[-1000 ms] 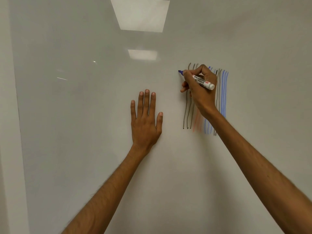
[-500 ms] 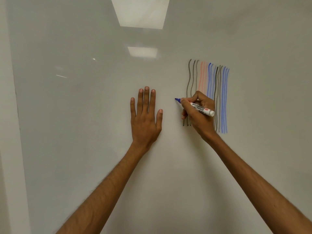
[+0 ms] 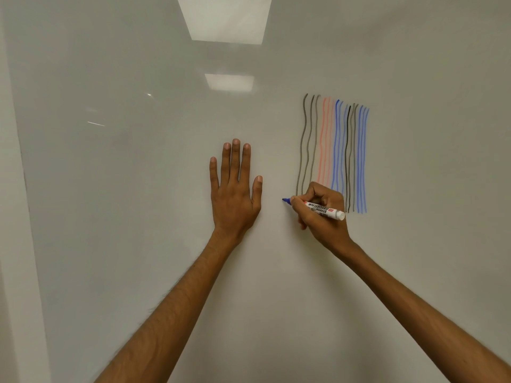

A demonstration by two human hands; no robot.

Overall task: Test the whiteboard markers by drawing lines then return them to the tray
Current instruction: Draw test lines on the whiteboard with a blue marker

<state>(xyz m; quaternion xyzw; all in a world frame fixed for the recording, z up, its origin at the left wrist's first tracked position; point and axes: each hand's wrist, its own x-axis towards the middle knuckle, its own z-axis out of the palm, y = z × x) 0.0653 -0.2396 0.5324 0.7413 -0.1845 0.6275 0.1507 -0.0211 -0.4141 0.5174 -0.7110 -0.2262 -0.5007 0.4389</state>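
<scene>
Right hand (image 3: 322,214) pinches a white plastic blue-tipped marker (image 3: 320,208) printed "WHITEBOARD MARKER", tip at the glossy white whiteboard (image 3: 138,189) left of wavy grey, pink and blue lines (image 3: 334,150), while left hand (image 3: 235,189) lies flat, fingers straight, on the board.

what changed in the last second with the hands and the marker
The right hand, gripping the whiteboard marker, moved down the whiteboard from the top of the drawn lines to their lower end, tip just left of them; no new line shows along its path. The left hand stayed flat on the board, fingers straight; the grip and lines are unchanged.
</scene>
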